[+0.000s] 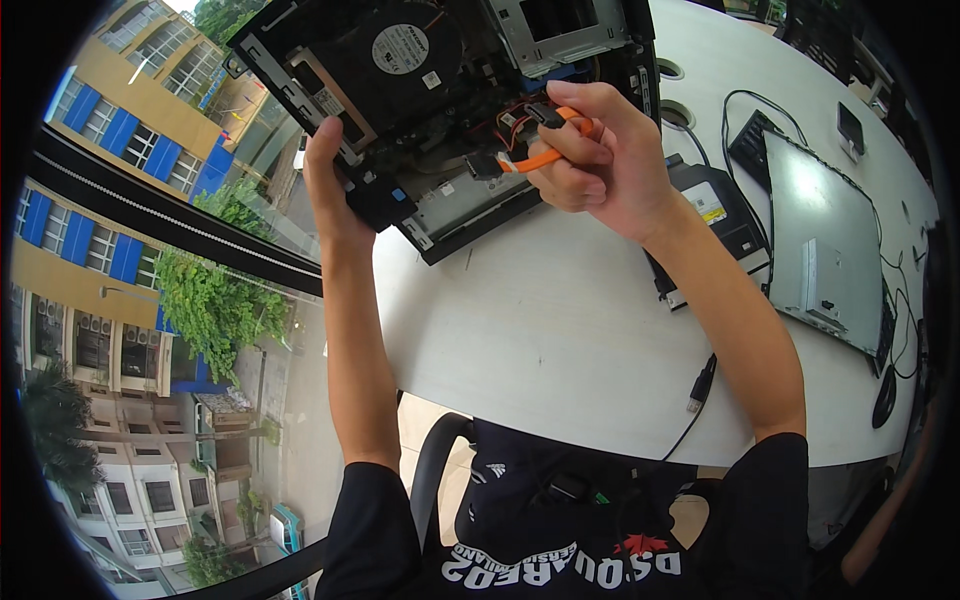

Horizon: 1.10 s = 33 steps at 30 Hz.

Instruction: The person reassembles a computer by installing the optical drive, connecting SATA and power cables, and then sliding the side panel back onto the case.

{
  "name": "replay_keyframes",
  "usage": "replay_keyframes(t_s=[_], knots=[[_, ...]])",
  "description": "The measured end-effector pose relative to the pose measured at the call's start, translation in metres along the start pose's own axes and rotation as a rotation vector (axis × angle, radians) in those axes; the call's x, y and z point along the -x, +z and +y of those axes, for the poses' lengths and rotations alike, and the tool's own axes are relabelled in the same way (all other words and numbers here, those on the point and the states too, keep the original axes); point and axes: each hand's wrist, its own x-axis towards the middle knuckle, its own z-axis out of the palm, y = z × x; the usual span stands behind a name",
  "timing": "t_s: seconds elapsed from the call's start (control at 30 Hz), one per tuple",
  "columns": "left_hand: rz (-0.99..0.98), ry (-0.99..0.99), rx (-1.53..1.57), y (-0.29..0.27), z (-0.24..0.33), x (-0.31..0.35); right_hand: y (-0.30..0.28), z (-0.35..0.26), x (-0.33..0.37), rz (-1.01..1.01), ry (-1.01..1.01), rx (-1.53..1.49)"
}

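An open black desktop computer case (480, 222) lies at the far edge of my view, its insides facing up. Its round black fan (440, 62) and a grey metal drive bracket (575, 48) show inside. My left hand (337, 195) grips the case's left side, thumb on the rim; its other fingers are mostly hidden. Over the case's near right part, my right hand (625, 160) is closed around a folded orange data cable (538, 161) with black plugs. Both plugs stick out to the left of the fingers. Thin coloured wires (515, 125) run in the case behind it.
Right of the case a black drive-like unit (735, 222) rests on the white table (520, 330). Beyond it are a grey metal panel (800, 200), a keyboard (750, 140), a phone (850, 128) and a mouse (884, 398). A USB cable (702, 385) hangs over the near edge. A window borders the left.
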Motion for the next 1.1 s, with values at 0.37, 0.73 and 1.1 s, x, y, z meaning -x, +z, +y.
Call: replay_keyframes(t_s=[0.37, 0.73, 1.1], knots=[[-0.044, 0.021, -0.037, -0.002, -0.001, -0.003, 0.018, 0.006, -0.002, 0.418, -0.290, 0.282], [-0.023, -0.004, -0.033, 0.001, 0.001, -0.001, 0.006, 0.002, 0.003, 0.090, -0.040, -0.065], [-0.032, 0.014, -0.033, -0.006, -0.004, -0.004, -0.005, 0.008, 0.001, -0.101, -0.025, -0.268]])
